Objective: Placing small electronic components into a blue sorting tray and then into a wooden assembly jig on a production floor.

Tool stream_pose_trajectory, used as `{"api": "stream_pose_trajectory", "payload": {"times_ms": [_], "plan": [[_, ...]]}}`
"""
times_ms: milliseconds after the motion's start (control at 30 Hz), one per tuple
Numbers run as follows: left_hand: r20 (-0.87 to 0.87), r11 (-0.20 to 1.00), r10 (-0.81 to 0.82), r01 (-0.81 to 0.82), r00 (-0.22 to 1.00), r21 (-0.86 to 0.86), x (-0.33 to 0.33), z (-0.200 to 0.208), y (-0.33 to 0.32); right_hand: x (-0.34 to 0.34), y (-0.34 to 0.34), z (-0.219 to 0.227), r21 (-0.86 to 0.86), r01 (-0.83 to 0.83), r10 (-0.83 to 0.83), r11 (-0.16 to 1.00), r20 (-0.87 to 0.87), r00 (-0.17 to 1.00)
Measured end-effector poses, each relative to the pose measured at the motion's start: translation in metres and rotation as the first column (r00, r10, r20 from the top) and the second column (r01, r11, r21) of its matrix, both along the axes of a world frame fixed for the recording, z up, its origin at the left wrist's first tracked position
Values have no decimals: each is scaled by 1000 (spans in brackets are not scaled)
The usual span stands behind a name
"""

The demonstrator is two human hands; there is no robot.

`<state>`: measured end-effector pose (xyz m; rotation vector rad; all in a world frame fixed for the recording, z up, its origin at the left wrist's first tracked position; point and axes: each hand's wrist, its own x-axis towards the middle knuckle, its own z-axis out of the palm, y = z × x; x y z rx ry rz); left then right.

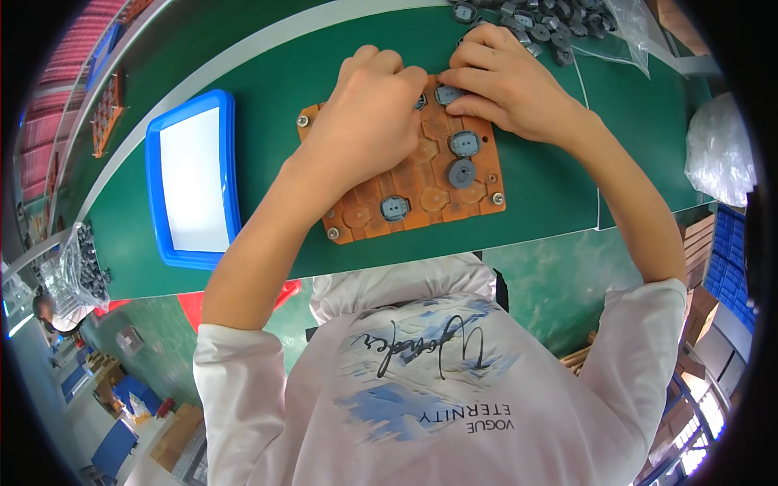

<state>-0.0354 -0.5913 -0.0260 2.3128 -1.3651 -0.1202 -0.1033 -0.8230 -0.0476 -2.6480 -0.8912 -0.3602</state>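
An orange fixture plate (438, 198) with round pockets lies on the green table. Small grey round parts sit in some pockets: one at the lower left (395, 208), one at the right (465, 143), a darker disc (462, 173) below it. My left hand (369, 117) rests over the plate's upper left, fingers curled down onto a part near the top. My right hand (502, 77) pinches a grey part (448, 94) at the plate's top edge. What lies under the left palm is hidden.
A heap of grey parts (551, 20) on clear plastic lies beyond the right hand. A blue-rimmed tray with a white inside (193, 178) sits left of the plate. A clear bag (717, 150) lies at the right; another bag of parts (81, 267) at the left.
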Motion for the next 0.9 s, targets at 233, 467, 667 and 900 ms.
{"api": "stream_pose_trajectory", "payload": {"times_ms": [233,467,667,900], "plan": [[-134,1000,-11,8,991,-24,8,-1,11,11,14,35,-191,39,-89,981,-263,961],[90,971,-17,37,996,-235,-35,4,8,-16,5,36,-69,169,-172,983,-37,984],[-41,987,27,-33,999,-155,-82,-7,-4,-54,19,37,169,168,-80,971,-429,900],[-78,968,70,-87,994,-236,-49,-6,12,-72,24,26,-15,333,-327,943,-225,918]]}}
